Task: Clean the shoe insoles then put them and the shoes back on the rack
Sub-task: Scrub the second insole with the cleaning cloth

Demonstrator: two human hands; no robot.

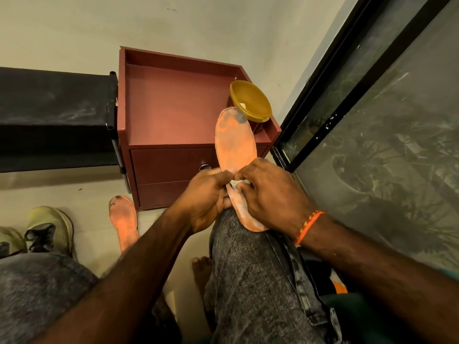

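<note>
An orange insole with grey dirt marks lies along my right knee, its toe pointing away over the red cabinet. My left hand grips its left edge at the middle. My right hand pinches a small white cloth against the insole's middle; the cloth is mostly hidden by my fingers. A second orange insole lies on the floor at the left. Two olive-yellow shoes stand on the floor at the far left, the nearer one partly cut off by the frame edge.
A red bedside cabinet with drawers stands against the wall ahead. A yellow bowl sits at its right rim. A black rack stands to the left. A dark-framed glass door runs along the right.
</note>
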